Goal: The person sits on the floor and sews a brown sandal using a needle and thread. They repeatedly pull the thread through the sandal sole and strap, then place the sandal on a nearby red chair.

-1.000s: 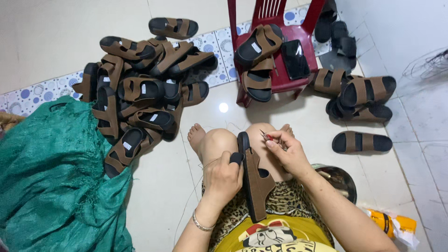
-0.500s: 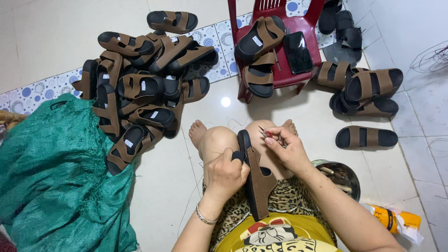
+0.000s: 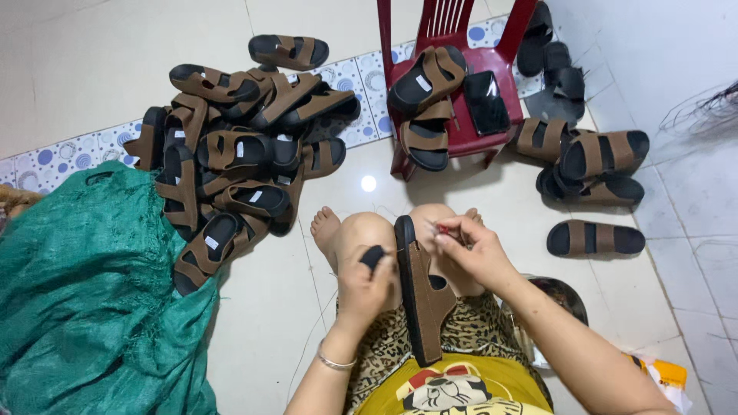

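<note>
A green woven sack (image 3: 84, 300) was seen lying open on the tiled floor (image 3: 100, 69) at the left, its contents hidden by its folds; just beside it a heap of brown sandals (image 3: 231, 161) was piled against the patterned tile strip. On the seat of a red plastic chair (image 3: 453, 115) two sandals and a dark phone (image 3: 486, 102) were laid, and further sandals were stacked on the floor at the right. A brown sandal (image 3: 421, 288) was held on edge over the lap, between the knees, toe end toward the feet. The left hand (image 3: 365, 284) was curled against the sandal's black sole edge, its fingers closed on a small black piece (image 3: 373, 256). The right hand (image 3: 473, 250) was placed at the sandal's toe end, its fingertips pinched together on something small and reddish that could not be identified. Compared with the earlier frames, the hands and sandal were found in nearly the same pose; only the view had shifted slightly, and the grip was unchanged.
</note>
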